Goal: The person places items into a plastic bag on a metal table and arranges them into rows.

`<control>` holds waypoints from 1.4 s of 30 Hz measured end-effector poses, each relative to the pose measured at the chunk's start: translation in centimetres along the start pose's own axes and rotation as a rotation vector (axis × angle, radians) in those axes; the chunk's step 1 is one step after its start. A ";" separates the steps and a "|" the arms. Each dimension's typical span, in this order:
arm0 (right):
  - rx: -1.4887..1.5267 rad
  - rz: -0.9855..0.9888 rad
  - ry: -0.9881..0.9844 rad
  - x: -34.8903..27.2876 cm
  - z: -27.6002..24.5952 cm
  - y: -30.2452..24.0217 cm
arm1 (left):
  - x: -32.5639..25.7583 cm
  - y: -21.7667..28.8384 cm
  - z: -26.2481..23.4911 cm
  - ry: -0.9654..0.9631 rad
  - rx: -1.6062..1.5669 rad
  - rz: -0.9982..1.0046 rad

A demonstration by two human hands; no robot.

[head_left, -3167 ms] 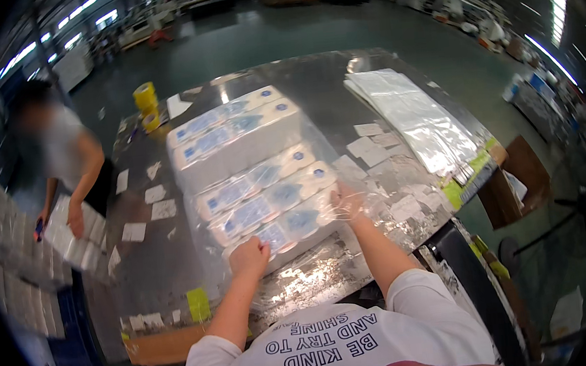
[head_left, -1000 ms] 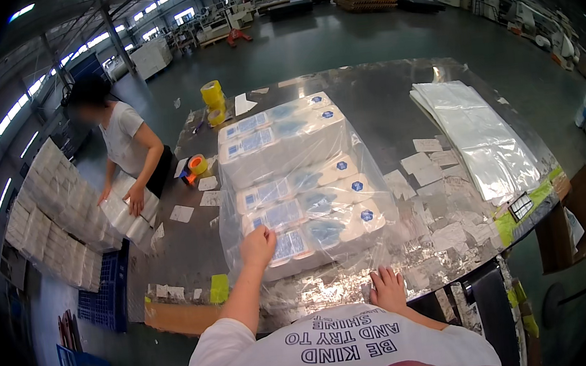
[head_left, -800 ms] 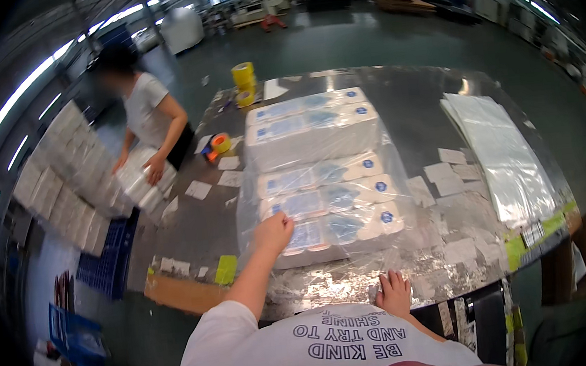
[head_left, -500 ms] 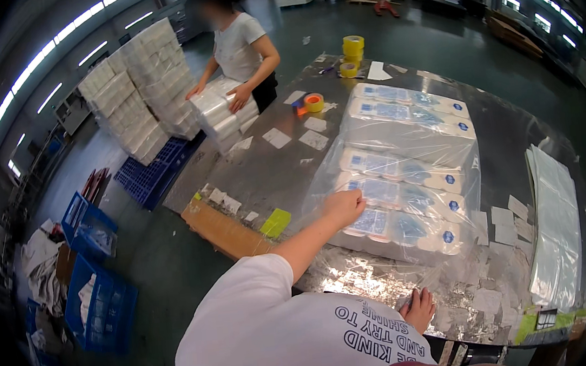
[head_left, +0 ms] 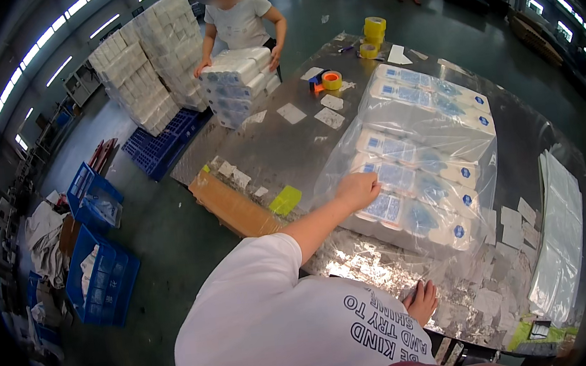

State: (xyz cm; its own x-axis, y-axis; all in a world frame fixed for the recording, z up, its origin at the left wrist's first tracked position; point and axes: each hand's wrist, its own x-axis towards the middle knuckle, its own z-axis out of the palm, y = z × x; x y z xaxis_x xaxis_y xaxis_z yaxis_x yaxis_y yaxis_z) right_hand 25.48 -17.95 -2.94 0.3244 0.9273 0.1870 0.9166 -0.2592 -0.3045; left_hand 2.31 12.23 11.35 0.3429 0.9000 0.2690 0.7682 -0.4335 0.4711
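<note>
Several wrapped packs of tissue-like rolls point(head_left: 423, 181), white with blue prints, lie in rows inside a large clear plastic bag point(head_left: 337, 168) on the metal-topped table. My left hand point(head_left: 359, 191) is closed at the bag's left side, its fingers curled against the film over the packs. Near the table's front edge, my right hand point(head_left: 422, 303) rests with its fingers stretched out and apart. A small dark thing lies by its fingertips, too small to make out.
Across the table a co-worker point(head_left: 239, 22) holds a wrapped bundle point(head_left: 238, 89) at its far left corner. Yellow tape rolls point(head_left: 375, 30), an orange-cored tape roll point(head_left: 331, 80), folded clear bags point(head_left: 557, 228) and paper scraps lie on the table. Blue crates point(head_left: 109, 285) and a blue pallet point(head_left: 162, 145) stand on the floor.
My view has shifted, so the table sits further right. The co-worker's bundle has been turned and stands more upright. Both my hands stay in about the same places.
</note>
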 end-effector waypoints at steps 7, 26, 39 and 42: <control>-0.009 0.003 -0.007 0.0 -0.1 0.0 | 0.1 -0.2 0.2 0.008 0.012 0.013; 0.023 0.004 -0.019 0.1 0.1 0.2 | 0.0 0.0 -0.2 -0.018 0.000 -0.019; -0.001 0.022 -0.030 0.0 0.2 0.2 | -0.1 0.3 -0.5 -0.024 -0.001 -0.010; 0.009 0.028 -0.036 0.1 0.0 0.0 | -0.2 0.3 -0.6 -0.030 -0.009 -0.022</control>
State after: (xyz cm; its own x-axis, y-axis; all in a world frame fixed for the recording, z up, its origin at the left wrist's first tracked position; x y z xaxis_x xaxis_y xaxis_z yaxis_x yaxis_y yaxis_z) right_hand 25.48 -17.87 -2.94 0.3408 0.9290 0.1445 0.9051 -0.2827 -0.3175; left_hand 2.17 11.91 11.96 0.3423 0.9102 0.2332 0.7709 -0.4140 0.4842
